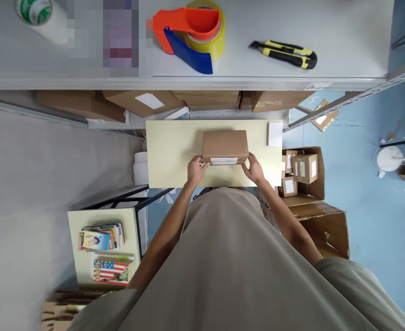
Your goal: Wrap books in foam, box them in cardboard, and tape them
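Grey-green shirt [230, 266] fills the foreground; both forearms extend forward to a closed cardboard box [225, 144] lying flat on the pale yellow table [168, 151], long axis left to right. Left hand [196, 169] and right hand [254, 168] grip its near corners, fingers curled against it. Plain brown; a white label [223, 161] faces the person.

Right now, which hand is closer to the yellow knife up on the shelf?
Right. The right hand is at the brown box's right end, below the knife; the left hand is at the box's left end, farther away.
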Demonstrator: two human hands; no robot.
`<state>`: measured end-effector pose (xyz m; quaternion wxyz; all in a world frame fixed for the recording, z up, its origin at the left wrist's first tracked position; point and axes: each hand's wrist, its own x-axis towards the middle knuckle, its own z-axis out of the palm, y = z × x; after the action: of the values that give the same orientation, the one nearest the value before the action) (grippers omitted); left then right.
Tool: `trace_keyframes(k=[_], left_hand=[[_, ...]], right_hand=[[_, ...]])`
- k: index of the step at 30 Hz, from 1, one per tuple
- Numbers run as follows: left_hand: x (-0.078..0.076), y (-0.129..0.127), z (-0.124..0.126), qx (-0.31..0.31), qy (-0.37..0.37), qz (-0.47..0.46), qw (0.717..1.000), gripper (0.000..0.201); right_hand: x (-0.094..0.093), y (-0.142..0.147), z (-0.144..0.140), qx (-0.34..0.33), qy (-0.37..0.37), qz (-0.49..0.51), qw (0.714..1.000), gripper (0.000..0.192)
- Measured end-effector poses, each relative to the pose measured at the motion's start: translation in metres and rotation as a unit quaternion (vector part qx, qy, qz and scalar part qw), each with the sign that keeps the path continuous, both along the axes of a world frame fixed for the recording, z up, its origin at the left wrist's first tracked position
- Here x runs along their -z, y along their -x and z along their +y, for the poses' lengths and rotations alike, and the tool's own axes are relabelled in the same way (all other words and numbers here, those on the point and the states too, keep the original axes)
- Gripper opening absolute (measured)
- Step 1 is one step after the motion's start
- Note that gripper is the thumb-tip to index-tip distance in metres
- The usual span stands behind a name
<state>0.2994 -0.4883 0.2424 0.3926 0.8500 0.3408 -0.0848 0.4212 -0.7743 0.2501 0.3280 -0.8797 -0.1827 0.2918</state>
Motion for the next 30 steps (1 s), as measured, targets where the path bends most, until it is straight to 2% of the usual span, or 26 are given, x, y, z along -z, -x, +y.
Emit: trace_keyframes(k=[4,7,10,13,17,21,26,30], left_hand=[[0.011,0.002,-0.002,0.040,-0.009,0.073,0.996,0.034],[0.009,0.006,0.004,0.048,-0.041,0.046,0.997,0.052],[0.003,0.002,0.009,0.030,-0.100,0.000,0.995,0.065],[-0.006,-0.014,0.003,0.036,-0.116,-0.042,0.992,0.067],[-0.017,-0.048,-0.025,0.069,-0.076,-0.063,0.993,0.062],[-0.026,-0.078,-0.064,0.120,-0.037,-0.073,0.989,0.058],[-0.034,-0.099,-0.103,0.160,-0.025,-0.081,0.984,0.049],[-0.036,-0.103,-0.119,0.165,-0.026,-0.087,0.982,0.043]], right_hand=[[0.016,-0.006,-0.010,-0.058,0.052,0.023,0.997,0.072],[0.021,-0.026,-0.026,-0.066,0.075,0.004,0.995,0.071],[0.023,-0.065,-0.049,-0.042,0.098,-0.030,0.994,0.069],[0.028,-0.117,-0.068,-0.020,0.113,-0.063,0.991,0.072],[0.042,-0.186,-0.074,-0.043,0.135,-0.069,0.988,0.082],[0.063,-0.235,-0.062,-0.087,0.164,-0.043,0.982,0.098],[0.090,-0.266,-0.052,-0.112,0.136,-0.025,0.984,0.105],[0.097,-0.269,-0.056,-0.147,0.137,-0.042,0.979,0.111]])
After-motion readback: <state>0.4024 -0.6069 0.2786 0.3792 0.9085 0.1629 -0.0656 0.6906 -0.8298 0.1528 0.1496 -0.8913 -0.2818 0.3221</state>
